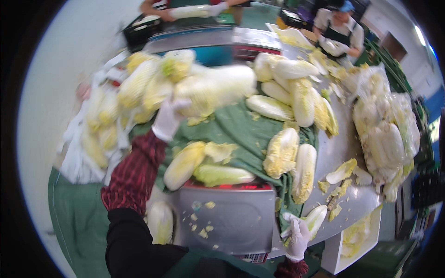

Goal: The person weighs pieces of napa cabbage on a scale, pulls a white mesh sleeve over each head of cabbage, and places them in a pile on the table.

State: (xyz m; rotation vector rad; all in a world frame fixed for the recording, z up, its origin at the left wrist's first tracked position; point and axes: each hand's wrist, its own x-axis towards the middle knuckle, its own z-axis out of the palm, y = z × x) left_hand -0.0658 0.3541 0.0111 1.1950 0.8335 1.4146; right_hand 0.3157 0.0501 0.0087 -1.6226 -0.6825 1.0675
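Note:
My left hand [169, 118], in a white glove, reaches forward to the lower left side of a motion-blurred napa cabbage [222, 85], apparently in a white foam net. The blur hides whether the fingers grip it. Low on the right, my gloved right hand [298, 238] is closed over a small pale napa cabbage [317, 219], partly covering it. Between my hands lies the metal platform of a weighing scale [227, 217], scattered with leaf scraps. Just beyond it, a yellow cabbage [184, 165] and a greener one [222, 174] rest by its red display [226, 186].
Netted cabbages [139, 81] are heaped at the left. Bare cabbages [285, 88] lie on the green cloth [229, 133] at the right. Bagged cabbages [386, 139] line the table's right side, near a white bin of leaves [358, 239]. Two people work across the table.

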